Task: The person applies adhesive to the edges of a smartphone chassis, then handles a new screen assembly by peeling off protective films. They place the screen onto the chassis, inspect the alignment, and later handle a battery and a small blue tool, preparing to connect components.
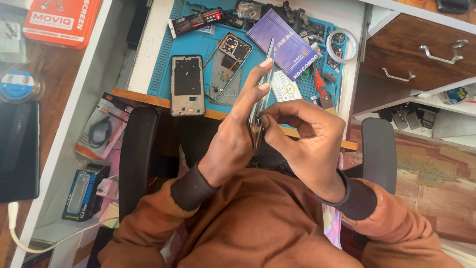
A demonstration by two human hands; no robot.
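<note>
Centrally, both hands' fingers pinch a thin panel [260,101] edge-on: left hand [233,134], right hand [307,144]. Behind, surface [148,49] with blue mat [193,42]; panel's face is hidden.

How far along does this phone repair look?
Well into it. The phone is already apart: a bare frame and an opened body lie on the blue mat. The left hand holds a thin panel edge-on while the right hand picks at it. Nothing is reassembled yet.

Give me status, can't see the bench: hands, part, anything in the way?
Left hand grips thin panel edge-on, upright. Right hand pinches its lower edge. Phone frame lies on blue mat beyond, clear of hands.
</note>
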